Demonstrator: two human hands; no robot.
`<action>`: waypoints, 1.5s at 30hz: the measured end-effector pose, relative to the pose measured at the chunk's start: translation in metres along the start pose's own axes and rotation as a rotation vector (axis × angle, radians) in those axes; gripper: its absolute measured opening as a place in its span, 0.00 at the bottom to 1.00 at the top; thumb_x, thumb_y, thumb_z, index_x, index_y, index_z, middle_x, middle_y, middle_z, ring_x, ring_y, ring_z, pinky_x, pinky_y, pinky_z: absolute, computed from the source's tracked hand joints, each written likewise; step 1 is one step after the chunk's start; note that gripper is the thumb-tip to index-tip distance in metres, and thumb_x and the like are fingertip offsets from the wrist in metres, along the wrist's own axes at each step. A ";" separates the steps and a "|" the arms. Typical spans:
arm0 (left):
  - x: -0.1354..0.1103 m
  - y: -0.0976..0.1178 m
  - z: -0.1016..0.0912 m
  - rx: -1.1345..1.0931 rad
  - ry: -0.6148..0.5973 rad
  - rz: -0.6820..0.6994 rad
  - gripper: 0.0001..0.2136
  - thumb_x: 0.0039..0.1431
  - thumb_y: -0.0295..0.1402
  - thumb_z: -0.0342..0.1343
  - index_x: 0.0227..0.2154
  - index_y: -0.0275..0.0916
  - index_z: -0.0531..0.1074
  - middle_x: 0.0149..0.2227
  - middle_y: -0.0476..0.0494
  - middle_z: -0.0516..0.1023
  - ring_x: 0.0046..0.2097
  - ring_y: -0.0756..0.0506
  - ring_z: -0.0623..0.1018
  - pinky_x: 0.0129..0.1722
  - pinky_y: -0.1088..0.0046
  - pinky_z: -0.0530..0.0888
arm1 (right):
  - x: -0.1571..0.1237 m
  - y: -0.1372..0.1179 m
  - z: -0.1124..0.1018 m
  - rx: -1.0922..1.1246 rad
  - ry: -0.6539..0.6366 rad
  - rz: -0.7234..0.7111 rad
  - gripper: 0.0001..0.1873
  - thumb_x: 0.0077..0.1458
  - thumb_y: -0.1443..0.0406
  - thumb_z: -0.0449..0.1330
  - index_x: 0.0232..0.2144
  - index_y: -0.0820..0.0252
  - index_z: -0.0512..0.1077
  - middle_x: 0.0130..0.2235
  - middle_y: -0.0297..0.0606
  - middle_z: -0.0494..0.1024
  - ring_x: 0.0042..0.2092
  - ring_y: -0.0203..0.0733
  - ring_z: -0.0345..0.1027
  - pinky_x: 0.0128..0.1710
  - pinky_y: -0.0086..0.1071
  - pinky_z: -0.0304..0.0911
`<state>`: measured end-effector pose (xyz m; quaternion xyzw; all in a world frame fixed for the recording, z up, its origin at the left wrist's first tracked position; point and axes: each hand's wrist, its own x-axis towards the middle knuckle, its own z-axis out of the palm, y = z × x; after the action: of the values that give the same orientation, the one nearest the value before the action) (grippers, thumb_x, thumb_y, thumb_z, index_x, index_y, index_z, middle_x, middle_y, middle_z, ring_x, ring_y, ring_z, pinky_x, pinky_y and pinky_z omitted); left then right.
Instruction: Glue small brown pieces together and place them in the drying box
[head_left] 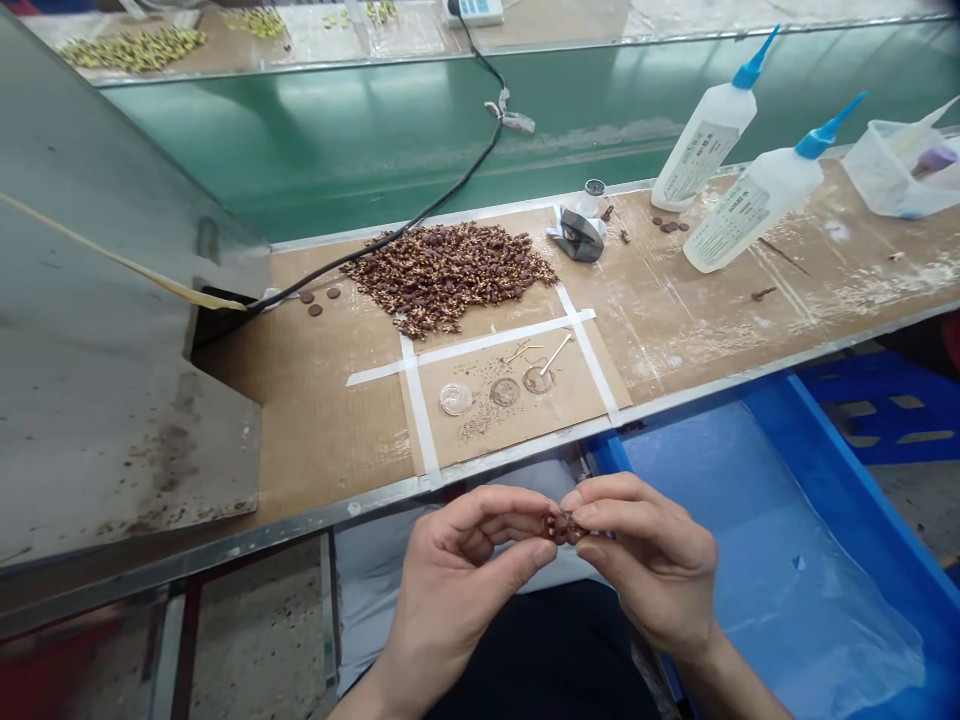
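Observation:
My left hand point(461, 565) and my right hand point(645, 555) meet below the bench edge, both pinched on one small brown beaded piece point(564, 526) held between the fingertips. On the bench ahead lies a heap of similar brown pieces point(450, 272). Nearer me, a patch of cardboard framed in white tape point(504, 385) carries three small round clear dishes point(504, 391) and a thin stick point(556, 354).
Two white squeeze bottles with blue nozzles point(757, 195) lie at the right, beside a clear plastic tub point(896, 165). A black cable point(420, 215) crosses the green conveyor belt point(375, 130). A blue bin lined with plastic point(780, 560) stands by my right knee. A grey metal panel point(90, 350) fills the left.

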<state>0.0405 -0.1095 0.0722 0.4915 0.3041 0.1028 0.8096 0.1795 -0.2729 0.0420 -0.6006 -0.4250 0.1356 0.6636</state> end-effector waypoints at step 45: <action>-0.002 -0.007 0.002 -0.065 0.021 -0.021 0.08 0.63 0.35 0.82 0.42 0.40 0.92 0.37 0.40 0.92 0.38 0.41 0.91 0.44 0.69 0.89 | 0.005 0.004 0.005 0.219 0.036 0.210 0.16 0.69 0.70 0.78 0.53 0.43 0.90 0.46 0.36 0.88 0.45 0.43 0.84 0.47 0.35 0.83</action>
<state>0.0393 -0.1153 0.0671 0.4608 0.3142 0.1090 0.8228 0.1805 -0.2651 0.0396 -0.5680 -0.3307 0.2392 0.7147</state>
